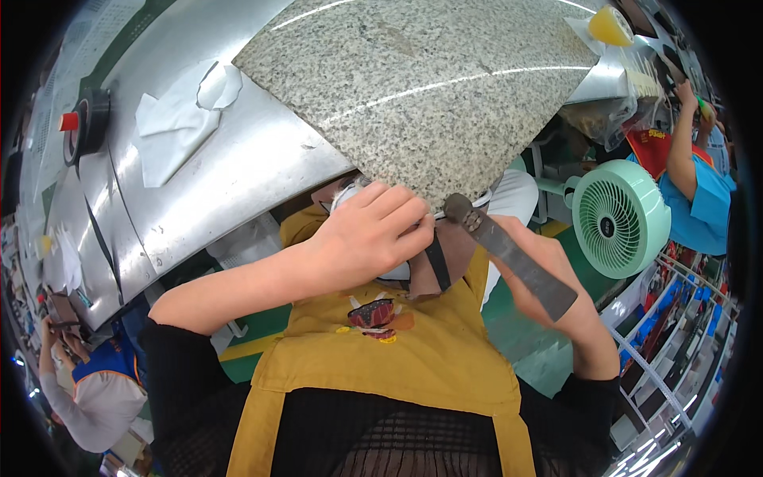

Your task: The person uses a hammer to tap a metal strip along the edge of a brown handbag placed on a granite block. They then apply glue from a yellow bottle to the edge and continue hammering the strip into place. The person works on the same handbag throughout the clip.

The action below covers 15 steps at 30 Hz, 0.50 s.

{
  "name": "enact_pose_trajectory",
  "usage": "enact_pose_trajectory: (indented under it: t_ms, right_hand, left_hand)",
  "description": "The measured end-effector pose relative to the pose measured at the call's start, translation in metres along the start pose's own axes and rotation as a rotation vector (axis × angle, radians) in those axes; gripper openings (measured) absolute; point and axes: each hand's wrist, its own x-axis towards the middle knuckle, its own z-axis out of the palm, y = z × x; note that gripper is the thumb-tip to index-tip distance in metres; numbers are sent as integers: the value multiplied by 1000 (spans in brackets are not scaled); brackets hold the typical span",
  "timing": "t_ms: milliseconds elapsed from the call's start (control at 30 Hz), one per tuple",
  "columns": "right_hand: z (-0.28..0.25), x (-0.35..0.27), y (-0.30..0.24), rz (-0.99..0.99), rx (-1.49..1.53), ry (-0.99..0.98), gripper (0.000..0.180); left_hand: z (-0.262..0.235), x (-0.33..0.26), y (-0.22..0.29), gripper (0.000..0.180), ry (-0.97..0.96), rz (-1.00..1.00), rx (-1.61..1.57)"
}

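Observation:
In front of my apron, at the near tip of a speckled granite slab (421,119), my left hand (377,230) grips a brown piece (453,246) with a black strap and white edging. Its fingers are curled over the piece, and much of it is hidden under the hand and below the slab. A hammer (517,258) with a dark metal head is in my right hand (540,254), whose fingers are closed behind it. The round face of the head is close beside my left hand, near the slab's edge. The hammer's handle is mostly hidden.
A metal table (238,175) at left bears white sheets (171,139) and a black tape roll (91,123). A yellow cone (610,26) stands at far right. A green fan (620,219), shelving and a person in blue (703,199) are at right; another person (103,389) is at left.

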Motion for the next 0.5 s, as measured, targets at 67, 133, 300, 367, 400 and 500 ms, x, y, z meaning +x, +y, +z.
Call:
enact_pose_trajectory:
  t_ms: [67,133,300,367,400,500]
  right_hand:
    - [-1,1,3,-32,51,49,45]
    - [-1,2,-2,-47,94,126,44]
    - [5,0,-6,30,148,73,27]
    - [0,0,-12,51,193,98,26]
    - [-1,-1,-15,36,208,131,26]
    - [4,-3,-15,-27,83,136,31]
  left_hand:
    - [0,0,-1,33,-17,30,38]
    - [2,-2,-2,32,-7,35,52]
    - [5,-1,-3,29,55,71,59]
    - [3,-2,-4,28,29,61,60]
    - [5,-4,-3,27,44,54,71]
    - [10,-5,-3,26,108,53,79]
